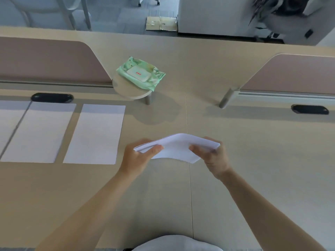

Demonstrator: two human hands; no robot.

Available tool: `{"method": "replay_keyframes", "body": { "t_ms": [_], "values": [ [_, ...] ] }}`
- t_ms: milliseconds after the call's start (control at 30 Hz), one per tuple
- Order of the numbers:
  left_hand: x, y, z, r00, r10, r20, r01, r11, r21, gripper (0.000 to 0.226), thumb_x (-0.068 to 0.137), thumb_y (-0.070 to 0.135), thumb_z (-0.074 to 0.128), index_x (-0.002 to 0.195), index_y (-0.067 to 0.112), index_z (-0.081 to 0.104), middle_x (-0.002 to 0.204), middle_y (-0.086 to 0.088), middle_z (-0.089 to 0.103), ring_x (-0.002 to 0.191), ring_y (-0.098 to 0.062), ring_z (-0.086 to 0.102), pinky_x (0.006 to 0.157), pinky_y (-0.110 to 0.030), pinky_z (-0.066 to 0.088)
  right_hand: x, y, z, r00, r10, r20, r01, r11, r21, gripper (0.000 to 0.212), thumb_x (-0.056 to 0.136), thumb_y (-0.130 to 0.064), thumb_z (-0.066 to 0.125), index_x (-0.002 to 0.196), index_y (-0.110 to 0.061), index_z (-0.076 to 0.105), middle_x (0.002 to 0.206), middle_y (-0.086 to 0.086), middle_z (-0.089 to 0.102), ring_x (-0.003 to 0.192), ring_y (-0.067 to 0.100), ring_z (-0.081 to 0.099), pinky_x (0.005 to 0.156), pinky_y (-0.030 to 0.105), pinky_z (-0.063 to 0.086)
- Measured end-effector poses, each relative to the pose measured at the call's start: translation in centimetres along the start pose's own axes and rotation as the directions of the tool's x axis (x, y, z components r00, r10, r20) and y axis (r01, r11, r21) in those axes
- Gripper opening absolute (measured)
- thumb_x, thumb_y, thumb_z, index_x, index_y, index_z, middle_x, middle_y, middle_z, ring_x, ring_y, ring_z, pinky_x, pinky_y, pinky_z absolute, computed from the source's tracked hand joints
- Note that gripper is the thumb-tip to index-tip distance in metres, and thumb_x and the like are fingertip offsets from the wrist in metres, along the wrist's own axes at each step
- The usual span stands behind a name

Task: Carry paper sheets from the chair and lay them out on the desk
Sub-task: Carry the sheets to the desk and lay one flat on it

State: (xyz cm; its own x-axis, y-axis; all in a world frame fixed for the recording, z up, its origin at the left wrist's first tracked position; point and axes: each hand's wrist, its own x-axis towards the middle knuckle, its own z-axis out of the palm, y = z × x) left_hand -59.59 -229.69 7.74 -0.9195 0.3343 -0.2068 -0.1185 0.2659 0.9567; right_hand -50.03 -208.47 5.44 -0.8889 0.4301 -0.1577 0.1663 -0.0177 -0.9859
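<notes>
Hands, left hand point(140, 156) and right hand point(211, 153), grip paper stack point(176, 146) above desk point(253, 142).

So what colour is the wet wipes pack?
Mint green wet wipes pack, white lid with red print; head view.

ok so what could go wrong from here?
1. The paper stack is bowed between the left hand and right hand, pinched only at its ends; sheets may fan out or two may peel off together.
2. The next free spot lies beside the nearest laid sheet on the desk; setting down there could nudge or overlap it.
</notes>
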Motion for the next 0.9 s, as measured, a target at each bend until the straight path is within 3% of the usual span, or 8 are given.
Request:
{"method": "replay_keyframes", "body": {
  "t_ms": [67,267,367,467,567,733,833,900],
  "values": [
    [-0.1,0.2,-0.1,1.000,0.023,-0.010,-0.023,1.000,-0.019,0.014,0.079,0.010,0.081,0.072,0.018,0.073,0.069,0.015,0.071,0.068,0.002,0.065,0.065,-0.009,0.046,-0.3,0.2,0.1,1.000,-0.022,-0.020,0.022,1.000,-0.021,0.026,0.074,-0.024,0.077,0.074,0.000,0.065,0.067,0.005,0.056,0.062,0.016,0.049,0.055,0.027,0.037],
    [-0.4,-0.6,-0.5,1.000,-0.005,-0.023,0.004,0.999,-0.040,0.017,0.080,0.006,0.080,0.076,0.021,0.073,0.070,0.016,0.072,0.069,0.004,0.065,0.063,-0.007,0.045,-0.8,0.7,0.1,0.997,0.068,0.037,-0.067,0.997,-0.031,0.014,0.076,-0.028,0.075,0.080,-0.014,0.075,0.073,0.002,0.066,0.066,0.016,0.057,0.060,0.029,0.042],
    [-0.6,-0.6,-0.2,0.997,-0.012,-0.076,0.006,0.997,-0.072,0.025,0.080,0.006,0.080,0.067,0.026,0.073,0.063,0.017,0.070,0.062,0.005,0.063,0.059,-0.008,0.045,-0.7,0.4,0.4,0.999,0.037,0.038,-0.036,0.999,-0.038,0.033,0.074,-0.035,0.076,0.081,-0.003,0.071,0.072,0.005,0.058,0.067,0.015,0.051,0.060,0.031,0.037],
    [-0.8,-0.4,-0.1,0.996,0.011,-0.094,-0.020,0.996,-0.090,0.035,0.081,0.008,0.079,0.059,0.035,0.074,0.065,0.018,0.071,0.063,0.005,0.064,0.060,-0.008,0.046,-0.5,-0.2,0.6,0.999,0.021,0.035,-0.021,1.000,0.008,0.027,0.077,-0.027,0.075,0.084,-0.002,0.072,0.076,0.005,0.062,0.069,0.015,0.055,0.061,0.029,0.042],
    [-0.8,-0.7,-0.4,0.998,0.024,-0.065,-0.029,0.997,-0.068,0.028,0.080,0.010,0.080,0.067,0.034,0.075,0.071,0.017,0.072,0.070,0.004,0.065,0.066,-0.010,0.046,-0.6,0.1,0.4,0.996,0.065,0.067,-0.067,0.997,0.033,0.016,0.076,-0.022,0.074,0.086,-0.010,0.076,0.082,0.004,0.073,0.074,0.016,0.066,0.065,0.026,0.050],
    [-0.6,-1.6,-1.1,0.999,-0.022,-0.043,0.020,0.999,-0.036,0.019,0.069,0.025,0.085,0.082,0.035,0.076,0.089,0.015,0.076,0.089,-0.002,0.070,0.076,-0.017,0.051,-0.6,0.9,0.1,0.992,0.068,0.106,-0.060,0.995,-0.076,0.022,0.077,-0.024,0.073,0.094,-0.009,0.076,0.089,0.005,0.076,0.079,0.016,0.069,0.069,0.025,0.051],
    [-0.5,-1.6,-1.2,1.000,0.004,-0.025,-0.004,1.000,0.010,0.034,0.078,0.014,0.084,0.070,0.046,0.075,0.082,0.017,0.075,0.081,0.001,0.069,0.071,-0.013,0.051,-0.6,1.3,0.2,0.993,0.043,0.106,-0.031,0.993,-0.117,0.021,0.078,-0.026,0.074,0.093,-0.011,0.076,0.091,0.008,0.075,0.083,0.023,0.070,0.074,0.037,0.054],
    [-0.3,-1.9,-1.2,1.000,0.011,-0.024,-0.009,0.998,0.056,0.027,0.081,0.017,0.081,0.070,0.042,0.075,0.076,0.012,0.074,0.072,-0.003,0.066,0.065,-0.015,0.048,-0.5,1.5,0.3,0.995,0.041,0.087,-0.030,0.992,-0.126,0.018,0.077,-0.027,0.076,0.090,-0.015,0.076,0.091,0.009,0.075,0.084,0.023,0.070,0.078,0.044,0.054]
  ]
}}
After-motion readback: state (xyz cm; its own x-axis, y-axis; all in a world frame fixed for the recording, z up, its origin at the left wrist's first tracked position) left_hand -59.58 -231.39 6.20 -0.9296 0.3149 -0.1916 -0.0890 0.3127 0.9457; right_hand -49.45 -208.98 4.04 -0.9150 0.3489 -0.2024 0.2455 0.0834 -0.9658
